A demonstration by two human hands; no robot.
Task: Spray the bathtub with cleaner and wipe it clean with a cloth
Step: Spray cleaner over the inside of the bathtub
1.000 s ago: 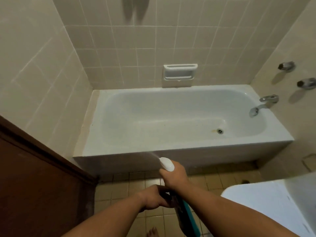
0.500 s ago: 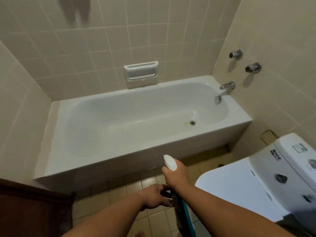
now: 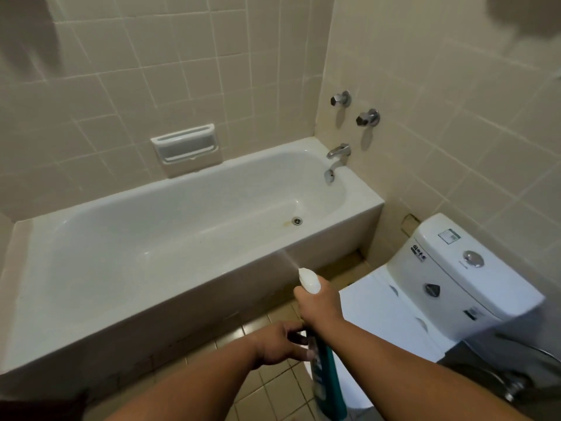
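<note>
A white bathtub point(image 3: 361, 205) runs from lower left to upper right, its drain point(image 3: 297, 221) ringed by a small yellowish stain. I hold a teal spray bottle point(image 3: 326, 375) with a white trigger head point(image 3: 309, 279) in front of the tub's near wall. My right hand point(image 3: 318, 305) grips the bottle's neck at the trigger. My left hand point(image 3: 280, 344) holds the bottle's body lower down. A thin mist streak leaves the nozzle toward the tub rim. No cloth is in view.
A white toilet point(image 3: 449, 278) with its cistern stands at the right, close to my right arm. Two chrome taps point(image 3: 355, 109) and a spout point(image 3: 337, 156) sit on the right wall. A soap holder point(image 3: 185, 147) is set in the back wall. Beige floor tiles point(image 3: 273, 387) lie below.
The view has swung right, bringing the toilet and right wall further in and the dark door out. My hands keep their hold on the bottle; a spray streak now shows.
</note>
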